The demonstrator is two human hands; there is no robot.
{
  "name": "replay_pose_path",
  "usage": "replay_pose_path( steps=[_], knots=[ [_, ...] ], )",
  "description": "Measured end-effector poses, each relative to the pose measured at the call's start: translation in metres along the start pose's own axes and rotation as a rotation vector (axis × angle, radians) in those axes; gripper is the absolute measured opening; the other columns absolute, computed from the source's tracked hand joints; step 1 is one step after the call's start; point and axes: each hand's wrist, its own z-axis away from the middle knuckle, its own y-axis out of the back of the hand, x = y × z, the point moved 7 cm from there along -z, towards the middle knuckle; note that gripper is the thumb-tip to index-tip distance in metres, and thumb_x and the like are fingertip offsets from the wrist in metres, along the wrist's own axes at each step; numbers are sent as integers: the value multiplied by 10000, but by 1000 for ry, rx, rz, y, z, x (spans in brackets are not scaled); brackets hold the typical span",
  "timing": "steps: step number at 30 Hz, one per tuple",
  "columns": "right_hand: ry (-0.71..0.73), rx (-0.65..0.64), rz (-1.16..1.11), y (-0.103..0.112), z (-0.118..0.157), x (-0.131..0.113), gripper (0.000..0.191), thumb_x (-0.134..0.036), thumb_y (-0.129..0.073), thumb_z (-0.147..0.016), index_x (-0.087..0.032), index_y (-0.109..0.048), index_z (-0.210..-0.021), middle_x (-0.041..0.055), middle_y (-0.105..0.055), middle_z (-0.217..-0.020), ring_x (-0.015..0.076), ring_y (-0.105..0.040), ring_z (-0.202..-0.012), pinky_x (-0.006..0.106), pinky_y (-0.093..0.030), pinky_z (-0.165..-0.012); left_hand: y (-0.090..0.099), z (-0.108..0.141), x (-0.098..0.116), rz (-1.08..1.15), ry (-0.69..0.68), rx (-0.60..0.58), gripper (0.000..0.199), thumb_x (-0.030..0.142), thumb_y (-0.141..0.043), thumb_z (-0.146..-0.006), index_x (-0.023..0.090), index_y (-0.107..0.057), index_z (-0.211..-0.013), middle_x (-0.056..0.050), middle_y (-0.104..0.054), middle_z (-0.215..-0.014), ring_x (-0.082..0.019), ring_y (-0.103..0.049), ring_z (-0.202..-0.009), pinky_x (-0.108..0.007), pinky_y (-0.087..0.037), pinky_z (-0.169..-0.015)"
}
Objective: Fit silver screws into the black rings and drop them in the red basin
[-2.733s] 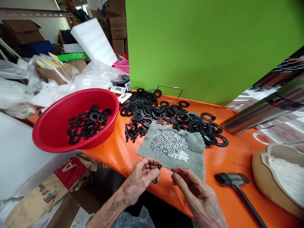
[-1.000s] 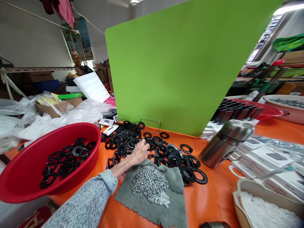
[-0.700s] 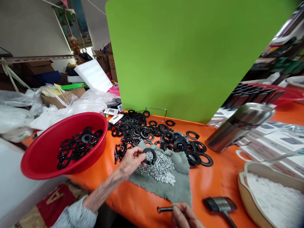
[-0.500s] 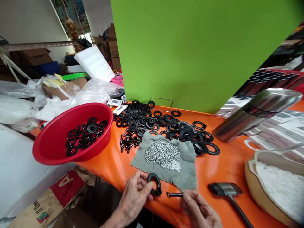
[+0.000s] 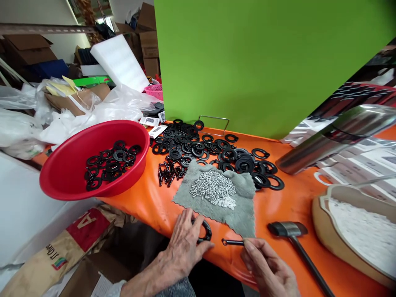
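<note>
My left hand (image 5: 185, 243) grips a black ring (image 5: 208, 232) near the table's front edge, its back turned up and covering the ring's left part. To the right, my right hand (image 5: 269, 264) pinches one end of a thin black rod (image 5: 233, 242) that has a small loop at its left tip and points toward the ring. Ring and rod are apart. Behind the hands, small silver pins (image 5: 213, 185) and some white pieces (image 5: 227, 202) are heaped on a grey cloth (image 5: 243, 214).
Black rings (image 5: 244, 163) and short black parts (image 5: 169, 173) are piled behind the cloth. A red basin (image 5: 62, 165) stands left. On the right are a mallet (image 5: 289, 229), a steel flask (image 5: 324, 140) and a tan tub (image 5: 323, 218). A green panel (image 5: 247, 62) rises behind.
My left hand has rolled over the ring, its back now facing up and hiding more of it. My right hand still holds the rod. The view has shifted slightly.
</note>
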Motion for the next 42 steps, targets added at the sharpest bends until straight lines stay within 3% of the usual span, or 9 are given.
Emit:
replay_pose_path(
  steps=[5, 13, 21, 26, 30, 33, 35, 38, 42],
  knots=[
    [52, -9, 61, -7, -7, -6, 386, -576, -696, -719, -201, -605, -739, -24, -486, -619, 133, -415, -589, 233, -366, -545, -8, -1, 6, 57, 45, 41, 511, 307, -738, -746, 258, -506, -1199, -84, -480, -1104, -307, -489, -1079, -473, -459, -921],
    [65, -28, 75, -28, -12, -13, 408, -590, -688, -714, -193, -594, -734, -30, -488, -576, 112, -409, -540, 219, -340, -489, 31, -1, 29, 244, -98, -101, 457, 138, -638, -762, 231, -501, -1187, -58, -484, -1101, -229, -466, -1065, -381, -422, -980],
    [98, 4, 97, -22, -14, -15, 429, -608, -679, -714, -192, -577, -697, -37, -455, -586, 106, -389, -553, 221, -336, -509, 12, 5, 8, 106, 61, 63, 316, 209, -601, -822, 224, -552, -1134, -86, -507, -1090, -293, -448, -1101, -493, -384, -1006],
    [87, -64, 77, -38, -10, -19, 379, -564, -684, -744, -194, -598, -727, -44, -459, -573, 96, -391, -530, 216, -341, -504, 22, 1, 19, 407, 48, -26, 324, 159, -599, -788, 184, -555, -1109, -66, -570, -1021, -213, -544, -944, -380, -461, -922],
    [131, -138, 71, -50, -14, -25, 366, -560, -654, -775, -195, -630, -777, -36, -493, -586, 108, -446, -540, 225, -390, -527, 23, -8, 17, 559, 103, -101, 153, 191, -546, -861, 174, -627, -990, -36, -655, -897, -179, -600, -828, -312, -497, -813],
    [260, -294, 212, -54, -21, -26, 335, -537, -592, -833, -205, -630, -820, -14, -565, -660, 127, -520, -602, 228, -426, -551, 27, -12, 17, 509, 25, -92, 129, 146, -537, -878, 176, -647, -937, -36, -670, -961, -176, -608, -930, -301, -463, -892],
    [471, -353, 409, -54, -22, -31, 243, -443, -538, -901, -218, -616, -853, -7, -610, -703, 133, -567, -635, 230, -454, -580, 27, -13, 17, 444, -38, -116, 131, 120, -536, -884, 175, -638, -945, -35, -660, -980, -166, -603, -948, -290, -452, -913],
    [772, -365, 612, -54, -19, -36, 125, -293, -474, -954, -233, -584, -947, 5, -650, -777, 137, -627, -684, 234, -497, -626, 26, -14, 16, 294, -107, -143, 143, 102, -509, -899, 173, -617, -960, -34, -626, -957, -166, -583, -945, -285, -459, -902],
    [917, -369, 665, -55, -15, -34, 137, -205, -437, -959, -239, -569, -975, 9, -624, -790, 134, -634, -710, 231, -523, -649, 22, -13, 16, 100, -123, -177, 176, 90, -473, -899, 177, -604, -978, -33, -570, -953, -173, -563, -902, -288, -486, -846]
  ],
)
